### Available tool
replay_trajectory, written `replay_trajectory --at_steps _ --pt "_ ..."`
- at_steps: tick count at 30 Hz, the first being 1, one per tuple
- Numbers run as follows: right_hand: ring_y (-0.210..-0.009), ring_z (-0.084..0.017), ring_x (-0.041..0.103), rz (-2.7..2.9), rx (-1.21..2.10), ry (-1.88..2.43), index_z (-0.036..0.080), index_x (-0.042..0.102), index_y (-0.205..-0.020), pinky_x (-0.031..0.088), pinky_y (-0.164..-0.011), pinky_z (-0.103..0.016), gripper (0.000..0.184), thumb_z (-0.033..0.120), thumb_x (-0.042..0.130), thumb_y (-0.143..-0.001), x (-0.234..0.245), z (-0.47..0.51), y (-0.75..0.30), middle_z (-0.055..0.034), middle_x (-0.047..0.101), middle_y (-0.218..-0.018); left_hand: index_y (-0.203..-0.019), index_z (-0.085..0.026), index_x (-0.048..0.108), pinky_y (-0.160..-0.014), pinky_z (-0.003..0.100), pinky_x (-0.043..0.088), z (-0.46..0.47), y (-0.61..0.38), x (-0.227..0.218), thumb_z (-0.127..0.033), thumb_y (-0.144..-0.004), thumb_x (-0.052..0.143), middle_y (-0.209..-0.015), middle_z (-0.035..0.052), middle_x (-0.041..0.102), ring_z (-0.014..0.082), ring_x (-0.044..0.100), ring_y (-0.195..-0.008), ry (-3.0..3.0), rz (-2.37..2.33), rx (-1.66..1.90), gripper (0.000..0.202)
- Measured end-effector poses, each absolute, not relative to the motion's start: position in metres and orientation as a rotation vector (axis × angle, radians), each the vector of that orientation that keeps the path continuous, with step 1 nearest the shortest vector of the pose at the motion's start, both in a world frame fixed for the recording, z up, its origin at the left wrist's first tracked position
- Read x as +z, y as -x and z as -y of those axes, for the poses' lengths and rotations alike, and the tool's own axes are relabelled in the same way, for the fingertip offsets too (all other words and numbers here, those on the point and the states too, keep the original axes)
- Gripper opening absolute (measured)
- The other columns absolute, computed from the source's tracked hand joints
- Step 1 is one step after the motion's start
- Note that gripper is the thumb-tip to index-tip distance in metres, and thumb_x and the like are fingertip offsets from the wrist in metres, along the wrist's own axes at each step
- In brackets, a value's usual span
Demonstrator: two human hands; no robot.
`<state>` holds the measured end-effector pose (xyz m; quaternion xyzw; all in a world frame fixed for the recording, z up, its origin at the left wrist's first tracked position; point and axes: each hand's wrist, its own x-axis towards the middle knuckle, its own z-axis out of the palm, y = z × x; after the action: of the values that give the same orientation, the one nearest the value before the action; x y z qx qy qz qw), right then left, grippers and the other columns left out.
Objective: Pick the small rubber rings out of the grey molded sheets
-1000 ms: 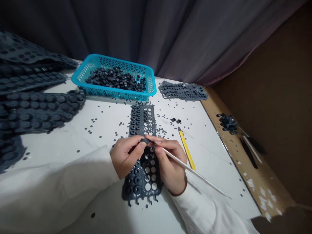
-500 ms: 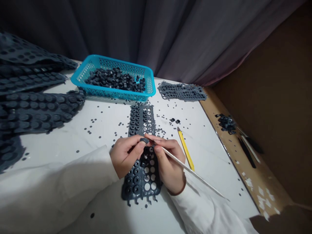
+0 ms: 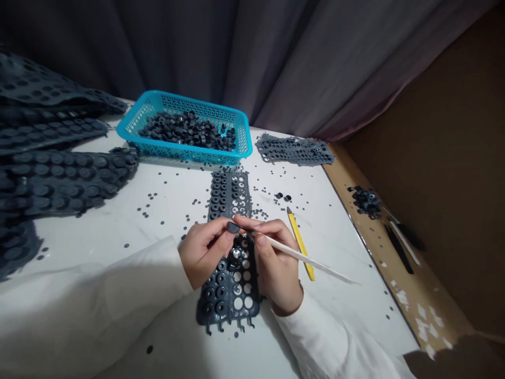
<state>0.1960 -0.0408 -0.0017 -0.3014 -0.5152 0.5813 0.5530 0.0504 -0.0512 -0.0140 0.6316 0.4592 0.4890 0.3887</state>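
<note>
A long dark grey rubber sheet full of rings and punched holes lies lengthwise on the white table in front of me. My left hand pinches a small dark rubber ring between thumb and forefinger just above the sheet. My right hand is closed on a thin white stick, whose tip meets the ring. The stick's far end points out to the right.
A turquoise basket of loose black rings stands behind the sheet. Stacked rubber sheets cover the left side, and another sheet lies at the back right. A yellow pencil lies beside my right hand. Small punched discs are scattered about.
My right hand has turned, swinging the stick's far end upward and flatter. The left hand keeps its pinch on the ring in almost the same spot.
</note>
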Motion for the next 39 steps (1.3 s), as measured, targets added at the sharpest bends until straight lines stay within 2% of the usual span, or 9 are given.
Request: replay_trajectory --at_steps 3,9,18,39 --pt "-0.104 -0.019 0.066 1.234 1.368 0.706 0.023 0.060 -0.089 0.052 -0.091 -0.040 0.002 0.023 0.059 -0.088 0.000 0.041 -0.197 -0.0033 0.071 -0.107 -0.074 -0.017 0.055 -0.048 0.018 0.037 0.052 -0.050 -0.014 -0.024 -0.092 0.042 -0.051 -0.0053 0.050 0.0079 0.047 -0.046 -1.607 -1.178 1.238 0.023" --pt "-0.103 -0.018 0.066 1.190 1.381 0.667 0.023 0.059 -0.090 0.053 -0.088 -0.039 0.002 0.023 0.057 -0.089 0.000 0.041 -0.196 -0.0036 0.071 -0.107 -0.084 -0.016 0.062 -0.046 0.019 0.037 0.051 -0.051 -0.015 -0.025 -0.092 0.043 -0.049 -0.0056 0.050 0.0084 0.047 -0.043 -1.614 -1.198 1.260 0.022" --pt "-0.102 -0.018 0.066 1.235 1.363 0.732 0.024 0.059 -0.088 0.051 -0.092 -0.042 0.005 0.028 0.060 -0.087 -0.001 0.041 -0.196 -0.0028 0.072 -0.105 -0.063 -0.018 0.050 -0.047 0.020 0.035 0.051 -0.053 -0.009 -0.024 -0.091 0.043 -0.049 -0.0047 0.049 0.0084 0.044 -0.044 -1.610 -1.219 1.271 0.029" --pt "-0.105 -0.018 0.064 1.349 1.281 0.750 0.024 0.061 -0.089 0.054 -0.087 -0.037 0.004 0.021 0.058 -0.087 0.001 0.042 -0.197 -0.0028 0.071 -0.106 -0.059 -0.019 0.049 -0.048 0.022 0.032 0.054 -0.058 -0.005 -0.022 -0.089 0.042 -0.048 -0.0047 0.046 0.0090 0.041 -0.045 -1.600 -1.245 1.299 0.031"
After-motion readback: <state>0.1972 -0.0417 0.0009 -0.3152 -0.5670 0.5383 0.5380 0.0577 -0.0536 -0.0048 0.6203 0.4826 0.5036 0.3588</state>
